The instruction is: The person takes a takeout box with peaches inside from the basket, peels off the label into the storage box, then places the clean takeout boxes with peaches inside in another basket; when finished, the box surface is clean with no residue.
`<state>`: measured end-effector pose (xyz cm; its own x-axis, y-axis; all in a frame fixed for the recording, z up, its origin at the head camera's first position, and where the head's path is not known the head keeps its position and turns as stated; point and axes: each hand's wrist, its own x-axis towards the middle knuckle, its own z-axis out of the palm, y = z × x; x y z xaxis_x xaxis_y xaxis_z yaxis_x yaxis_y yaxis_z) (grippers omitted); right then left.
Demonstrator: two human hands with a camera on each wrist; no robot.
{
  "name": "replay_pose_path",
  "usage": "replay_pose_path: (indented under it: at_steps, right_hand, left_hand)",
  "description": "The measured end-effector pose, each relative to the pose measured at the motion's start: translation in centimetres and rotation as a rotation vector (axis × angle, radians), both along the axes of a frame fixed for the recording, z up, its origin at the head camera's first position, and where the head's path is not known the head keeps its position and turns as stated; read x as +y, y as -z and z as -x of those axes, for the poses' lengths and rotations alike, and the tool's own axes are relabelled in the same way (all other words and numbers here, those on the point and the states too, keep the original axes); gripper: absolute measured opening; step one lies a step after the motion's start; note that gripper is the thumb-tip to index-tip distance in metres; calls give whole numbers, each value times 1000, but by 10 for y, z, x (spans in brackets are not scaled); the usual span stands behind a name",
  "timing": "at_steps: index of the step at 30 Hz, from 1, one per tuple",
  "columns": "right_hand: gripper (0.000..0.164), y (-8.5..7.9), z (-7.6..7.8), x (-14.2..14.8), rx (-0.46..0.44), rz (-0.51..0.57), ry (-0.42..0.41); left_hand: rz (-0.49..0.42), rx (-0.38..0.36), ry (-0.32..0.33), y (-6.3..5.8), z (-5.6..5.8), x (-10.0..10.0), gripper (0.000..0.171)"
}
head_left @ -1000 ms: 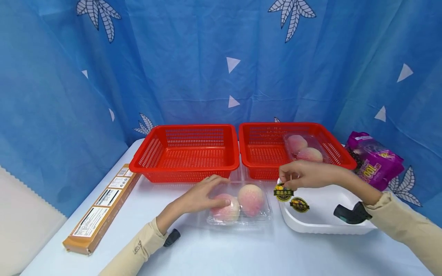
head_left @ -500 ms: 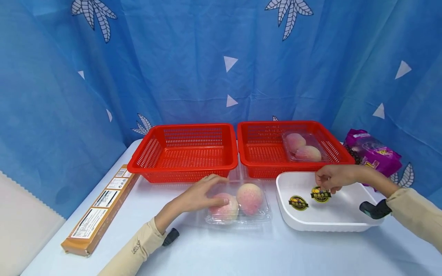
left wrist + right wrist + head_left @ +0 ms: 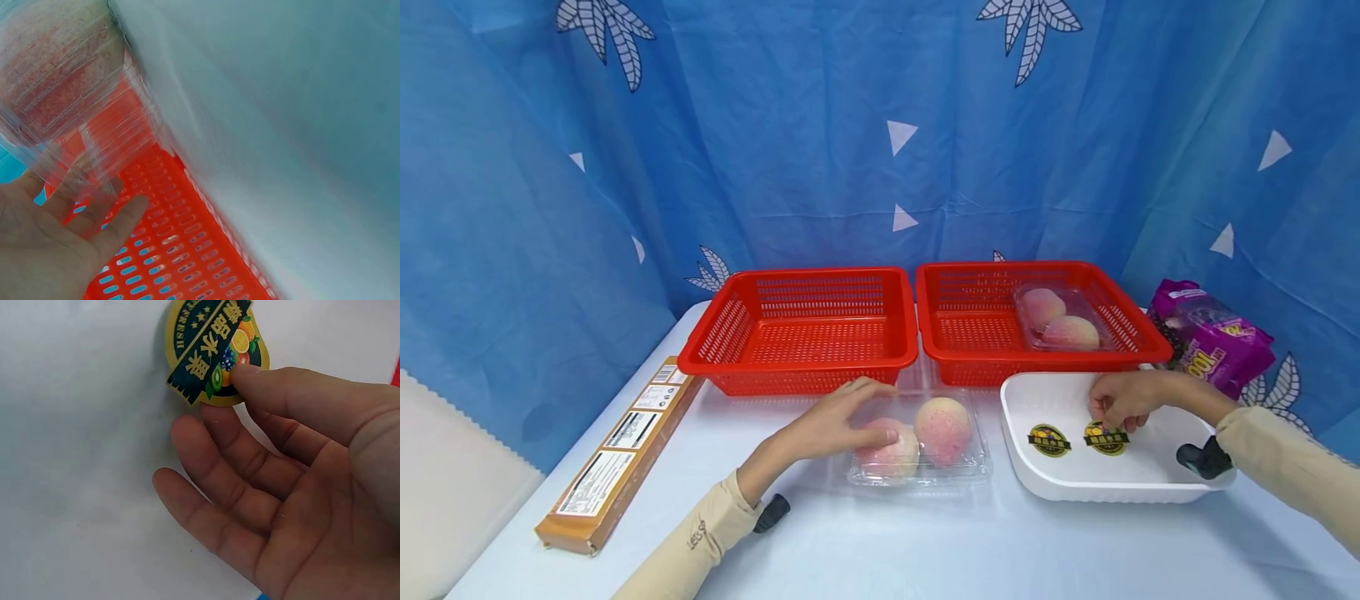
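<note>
My left hand rests across the left end of a clear plastic clamshell box, its thumb over one peach. A second peach sits beside it in the box. The left wrist view has the fingers against the clear plastic. Thumb and fingertips of my right hand pinch a black-and-gold fruit sticker by its edge. The hand is low inside a white plastic tray. Another such sticker lies in the tray, left of the held one.
Behind stand two red plastic baskets, the left basket and the right basket. A second clear box with two peaches lies in the right one. A long brown carton is at left, a purple bag at right.
My right hand has moved right with the sticker from the tray's left rim, then down close to the tray's floor. The left hand has stayed on the box.
</note>
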<state>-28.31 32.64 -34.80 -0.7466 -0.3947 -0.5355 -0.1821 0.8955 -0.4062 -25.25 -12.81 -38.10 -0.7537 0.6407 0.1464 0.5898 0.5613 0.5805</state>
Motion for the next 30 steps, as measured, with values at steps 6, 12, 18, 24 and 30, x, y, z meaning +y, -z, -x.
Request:
replay_pose_path:
  at_steps: [6, 12, 18, 24, 30]
  right_hand:
    - [13, 7, -2, -1, 36, -21, -31]
    - [21, 8, -5, -7, 153, -154, -71]
    - [18, 7, -4, -11, 119, -199, -83]
    - [20, 6, -8, -10, 26, -173, -19]
    - [23, 1, -16, -18, 19, -188, 8]
  left_hand:
    - [-1, -2, 1, 0, 0, 1, 63]
    - [-6, -4, 0, 0, -1, 1, 62]
    - [-5, -13, -1, -1, -2, 1, 64]
    - [5, -15, -3, -1, -2, 1, 63]
    - [2, -8, -5, -2, -3, 0, 64]
